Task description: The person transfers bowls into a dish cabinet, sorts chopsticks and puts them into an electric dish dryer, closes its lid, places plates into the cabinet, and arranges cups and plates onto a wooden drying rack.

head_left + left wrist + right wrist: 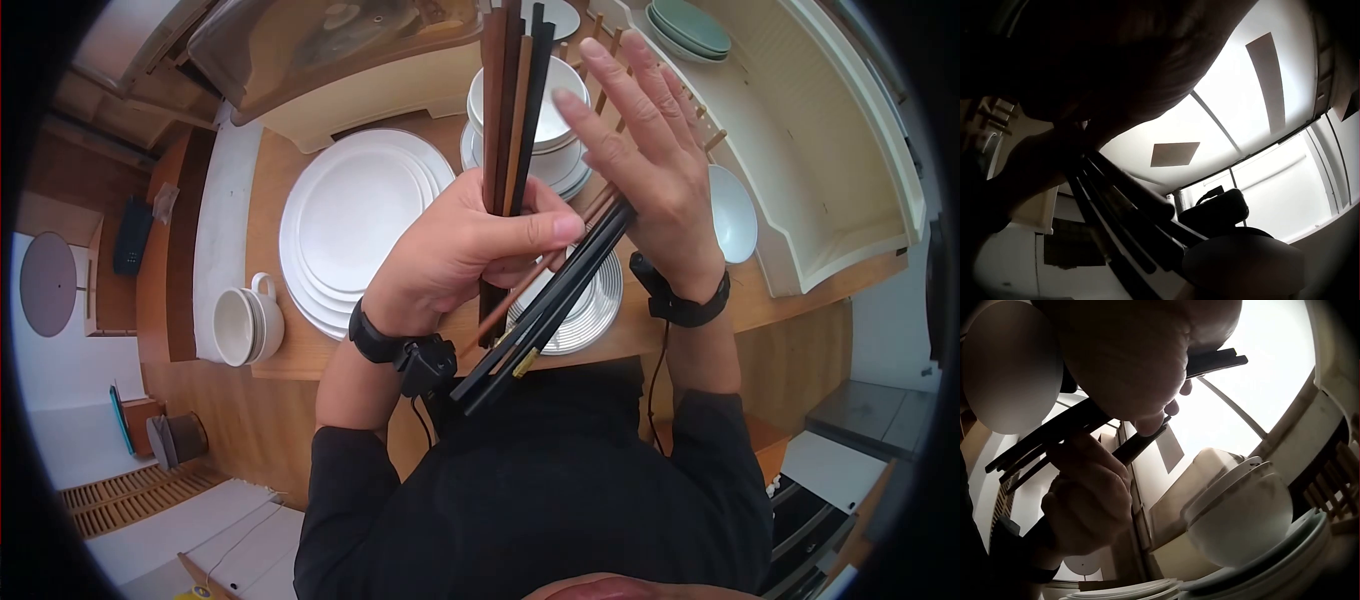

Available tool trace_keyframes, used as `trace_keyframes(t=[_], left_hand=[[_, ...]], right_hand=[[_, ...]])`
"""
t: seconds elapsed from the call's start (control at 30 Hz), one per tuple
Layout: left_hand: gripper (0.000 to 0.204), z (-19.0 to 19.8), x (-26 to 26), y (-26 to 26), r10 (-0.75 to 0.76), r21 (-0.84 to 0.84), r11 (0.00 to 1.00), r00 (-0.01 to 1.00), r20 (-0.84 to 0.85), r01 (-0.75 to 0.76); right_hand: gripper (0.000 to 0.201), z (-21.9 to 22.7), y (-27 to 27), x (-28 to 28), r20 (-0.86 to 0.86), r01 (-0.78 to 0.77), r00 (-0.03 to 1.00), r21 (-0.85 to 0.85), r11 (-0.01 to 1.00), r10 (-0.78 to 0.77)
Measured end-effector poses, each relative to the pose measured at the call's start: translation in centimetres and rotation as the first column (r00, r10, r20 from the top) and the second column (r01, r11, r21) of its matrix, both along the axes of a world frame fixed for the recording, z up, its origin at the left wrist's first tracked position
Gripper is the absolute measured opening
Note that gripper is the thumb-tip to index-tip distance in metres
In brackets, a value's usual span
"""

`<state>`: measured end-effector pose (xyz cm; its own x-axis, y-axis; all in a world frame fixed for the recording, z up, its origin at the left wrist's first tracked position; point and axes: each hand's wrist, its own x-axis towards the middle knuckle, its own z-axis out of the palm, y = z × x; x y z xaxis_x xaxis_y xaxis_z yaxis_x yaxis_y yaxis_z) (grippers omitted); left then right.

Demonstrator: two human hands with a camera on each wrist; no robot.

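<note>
My left hand (pixel 430 250) grips an upright bundle of brown and black chopsticks (pixel 508 110) over the table. Slanting across below its thumb is a second bundle, mostly black chopsticks (pixel 555 305) with a reddish-brown one among them. The right hand (pixel 655 180) lies over the upper end of this slanted bundle, its fingers stretched out and spread. In the right wrist view, the left fingers (pixel 1094 481) curl close to the dark chopsticks (pixel 1054 428), and the right palm (pixel 1129 362) covers part of them. The left wrist view is dark, with chopstick ends (pixel 1129 219) fanning downward.
Stacked white plates (pixel 360 210) lie left on the wooden table (pixel 265 185), with nested cups (pixel 245 325) near its edge. White bowls (pixel 553 120) stand behind the hands; a ribbed dish (pixel 590 310) is beneath. A cream rack (pixel 830 130) is at right, beside another bowl (pixel 733 215).
</note>
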<state>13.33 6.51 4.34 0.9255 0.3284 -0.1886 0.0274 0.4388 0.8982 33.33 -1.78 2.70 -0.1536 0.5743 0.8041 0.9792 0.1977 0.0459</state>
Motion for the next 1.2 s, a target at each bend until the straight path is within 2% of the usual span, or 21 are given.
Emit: trace_keyframes(t=[0.07,0.17,0.23,0.3,0.33,0.37,0.4,0.43,0.5,0.57,0.63,0.67,0.7,0.73,0.77,0.83,1.0,1.03,1.1,1.17,1.2], left_hand=[[0.027,0.7,0.3,-0.4,0.111,-0.059,0.992,0.994,-0.003,-0.111],[0.029,-0.9,0.3,0.5,0.046,-0.061,0.997,0.992,0.115,-0.039],[0.028,-1.1,0.3,0.9,0.017,-0.093,0.996,0.986,0.167,-0.001],[0.026,-1.4,0.3,1.1,0.131,-0.119,0.988,0.956,0.262,-0.103],[0.026,-1.4,0.0,1.6,0.080,-0.170,0.985,0.947,0.310,-0.028],[0.026,-1.4,0.0,1.6,0.084,-0.168,0.985,0.946,0.313,-0.032],[0.023,-1.3,0.1,1.5,0.110,-0.149,0.987,0.938,0.330,-0.064],[0.021,-1.3,0.2,1.3,0.136,-0.130,0.987,0.928,0.348,-0.095],[0.021,-1.4,0.5,1.0,0.167,-0.121,0.984,0.912,0.374,-0.131],[0.023,-1.4,0.5,0.9,0.177,-0.163,0.979,0.919,0.352,-0.126],[0.022,-0.8,0.1,1.0,0.159,-0.233,0.969,0.925,0.345,-0.080],[0.023,-0.6,0.0,1.1,0.136,-0.302,0.953,0.932,0.336,-0.030],[0.023,-0.7,0.1,1.1,0.135,-0.300,0.953,0.931,0.339,-0.029],[0.027,-0.9,0.3,1.2,0.176,-0.324,0.944,0.920,0.351,-0.057],[0.033,-1.1,0.4,1.4,0.216,-0.348,0.934,0.907,0.362,-0.084],[0.037,-1.4,0.2,2.0,0.225,-0.381,0.921,0.910,0.347,-0.083],[0.046,-1.1,0.0,2.0,0.281,-0.377,0.914,0.905,0.321,-0.150],[0.043,-1.1,0.1,1.9,0.305,-0.346,0.918,0.902,0.306,-0.193],[0.040,-0.7,0.1,1.5,0.333,-0.315,0.919,0.896,0.295,-0.238],[0.026,-0.2,0.0,1.1,0.340,-0.168,0.936,0.918,0.206,-0.310],[0.026,-0.4,0.0,1.1,0.345,-0.168,0.934,0.916,0.207,-0.314]], right_hand=[[0.046,0.1,0.1,0.3,-0.029,0.038,0.999,0.013,0.999,-0.038],[0.051,-0.2,0.4,1.4,-0.084,0.070,0.994,0.042,0.997,-0.066],[0.047,-0.7,0.3,2.5,-0.270,-0.008,0.962,0.055,0.998,0.022],[0.038,-0.9,0.1,3.0,-0.301,0.030,0.954,0.113,0.993,0.006],[0.033,-1.0,-0.4,2.9,-0.600,-0.029,0.797,0.077,0.997,0.070],[0.029,-1.0,-0.7,2.7,-0.832,-0.099,0.545,0.061,0.993,0.106],[0.027,-0.8,-0.8,2.3,-0.905,-0.188,0.403,0.064,0.980,0.136],[0.027,-0.3,-1.1,2.2,-0.903,-0.193,0.405,0.066,0.979,0.141],[0.025,0.6,-1.8,2.1,-0.997,-0.465,-0.074,0.063,0.883,0.032],[0.027,0.7,-1.8,1.8,-0.995,-0.512,-0.103,0.046,0.857,-0.008],[0.026,0.6,-1.9,1.6,-0.965,-0.629,-0.255,0.123,0.768,-0.055],[0.026,0.6,-2.0,1.4,-0.966,-0.630,-0.252,0.122,0.767,-0.053],[0.025,0.6,-2.0,1.1,-0.952,-0.682,-0.298,0.161,0.714,-0.071],[0.023,0.5,-2.0,0.8,-0.935,-0.726,-0.341,0.201,0.658,-0.091],[0.023,0.4,-1.9,0.7,-0.937,-0.725,-0.339,0.201,0.658,-0.088],[0.021,-0.2,-1.8,0.5,-0.927,-0.807,-0.351,0.228,0.545,-0.132],[0.025,-1.2,-0.9,-0.4,-0.939,-0.809,-0.335,0.243,0.535,-0.081],[0.025,-1.2,-0.9,-0.5,-0.940,-0.812,-0.332,0.240,0.532,-0.083],[0.025,-1.3,-0.8,-0.5,-0.968,-0.830,-0.246,0.180,0.527,-0.057],[0.025,-1.0,-0.9,-0.7,-0.971,-0.838,-0.228,0.157,0.523,-0.075],[0.026,-0.9,-0.9,-0.8,-0.973,-0.842,-0.214,0.136,0.522,-0.092]])
